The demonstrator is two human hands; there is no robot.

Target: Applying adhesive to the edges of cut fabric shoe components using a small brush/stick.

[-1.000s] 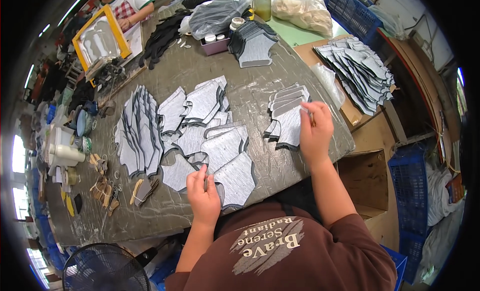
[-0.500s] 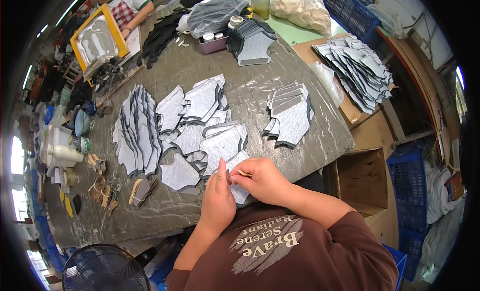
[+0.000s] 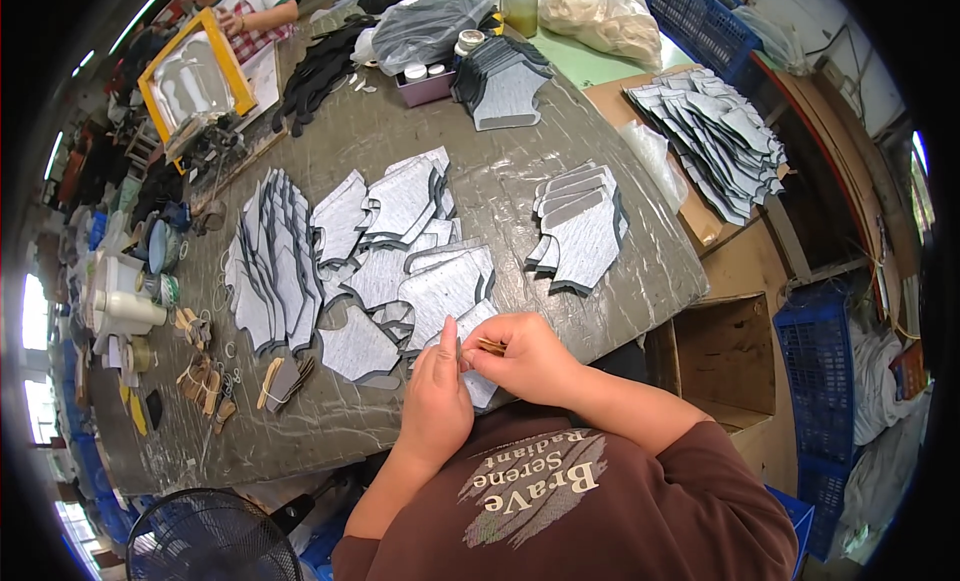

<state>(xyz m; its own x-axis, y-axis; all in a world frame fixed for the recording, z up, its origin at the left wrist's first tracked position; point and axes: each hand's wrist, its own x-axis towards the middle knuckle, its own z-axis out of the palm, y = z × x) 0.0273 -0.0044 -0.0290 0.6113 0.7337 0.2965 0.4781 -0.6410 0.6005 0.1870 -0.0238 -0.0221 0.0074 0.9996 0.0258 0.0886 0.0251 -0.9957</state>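
At the table's near edge my two hands meet, fingertips almost touching. My right hand is closed on a small stack of thin tan pieces, whose edges show between thumb and fingers. Beside it my left hand has its fingers pressed together and pointing up. A thin greyish edge shows at its fingertips, but what it holds is mostly hidden. Under the hands lies a light grey fabric piece. Just beyond, overlapping cut grey fabric pieces with dark undersides form a loose pile.
Left of the pile stands a fanned row of grey pieces. Bundled small pieces lie near left. Another fabric stack is at right. Farther back are a purple box and a person beside a yellow frame. A fan stands lower left.
My hands have shifted only slightly, and more of the tan stack's edges shows in the right one. Across the table, the other person's hand has risen toward the yellow frame.
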